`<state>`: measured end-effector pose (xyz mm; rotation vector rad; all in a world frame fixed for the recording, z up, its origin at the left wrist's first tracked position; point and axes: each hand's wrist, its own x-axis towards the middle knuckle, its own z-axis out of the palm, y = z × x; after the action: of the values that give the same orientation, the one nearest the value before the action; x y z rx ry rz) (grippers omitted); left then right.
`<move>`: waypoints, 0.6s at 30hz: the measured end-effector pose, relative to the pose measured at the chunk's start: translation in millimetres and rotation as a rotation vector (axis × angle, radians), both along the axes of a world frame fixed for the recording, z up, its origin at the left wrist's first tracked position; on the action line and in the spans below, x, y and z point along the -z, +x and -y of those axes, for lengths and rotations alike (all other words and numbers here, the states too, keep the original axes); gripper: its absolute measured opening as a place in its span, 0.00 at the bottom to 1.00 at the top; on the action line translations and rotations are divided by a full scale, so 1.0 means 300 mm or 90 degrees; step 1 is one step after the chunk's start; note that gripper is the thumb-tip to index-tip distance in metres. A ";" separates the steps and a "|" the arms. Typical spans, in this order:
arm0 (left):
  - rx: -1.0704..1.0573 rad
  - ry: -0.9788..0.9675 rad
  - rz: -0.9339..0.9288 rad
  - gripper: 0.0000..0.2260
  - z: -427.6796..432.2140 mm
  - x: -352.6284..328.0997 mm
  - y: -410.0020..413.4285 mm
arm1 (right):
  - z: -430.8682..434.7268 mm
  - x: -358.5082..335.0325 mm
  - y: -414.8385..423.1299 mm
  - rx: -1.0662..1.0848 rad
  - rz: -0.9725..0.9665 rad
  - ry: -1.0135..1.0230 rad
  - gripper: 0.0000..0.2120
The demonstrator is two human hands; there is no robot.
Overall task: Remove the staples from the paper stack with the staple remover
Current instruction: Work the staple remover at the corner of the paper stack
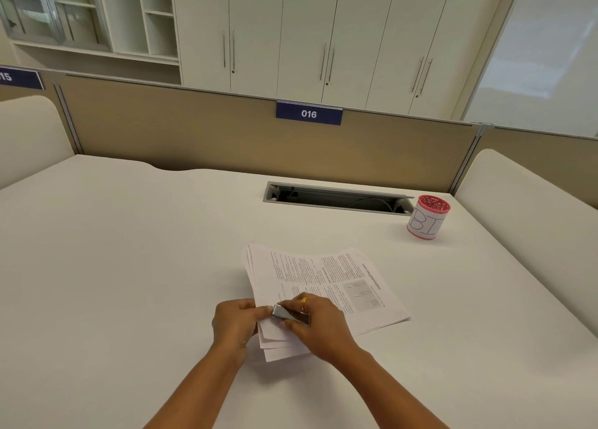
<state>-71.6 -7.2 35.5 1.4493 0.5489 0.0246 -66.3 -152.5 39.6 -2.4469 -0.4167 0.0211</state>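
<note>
A stack of printed white paper (326, 279) lies fanned on the white desk, a little right of centre. My right hand (320, 326) grips a silver metal staple remover (289, 314) and holds it against the stack's near left edge. My left hand (234, 323) pinches that same edge of the sheets right beside the tool's tip, fingers touching the paper. The staple itself is hidden under the tool and fingers.
A red and white cup (427, 217) with blue letters stands at the back right. A recessed cable slot (336, 198) runs along the desk's rear, below a tan divider panel (194, 130) labelled 016. White desk surface (113, 266) spreads to the left.
</note>
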 end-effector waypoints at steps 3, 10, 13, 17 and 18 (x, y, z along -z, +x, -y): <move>-0.005 -0.003 -0.001 0.05 0.001 0.000 0.000 | -0.003 -0.007 0.000 0.000 0.007 -0.013 0.15; -0.004 -0.006 -0.013 0.05 0.005 0.001 -0.003 | -0.002 -0.016 -0.002 -0.005 0.017 -0.038 0.16; 0.000 -0.012 -0.022 0.04 0.005 -0.005 -0.001 | -0.003 -0.026 0.000 -0.016 0.041 -0.060 0.16; 0.014 -0.035 -0.024 0.06 -0.001 -0.021 0.004 | 0.000 -0.043 0.007 -0.025 0.070 -0.073 0.15; 0.016 -0.043 -0.022 0.06 -0.002 -0.029 0.006 | 0.001 -0.046 0.009 -0.025 0.076 -0.073 0.15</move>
<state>-69.8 -6.7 44.2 1.3929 0.5549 -0.0383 -63.8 -152.8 53.4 -2.5607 -0.5300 -0.0874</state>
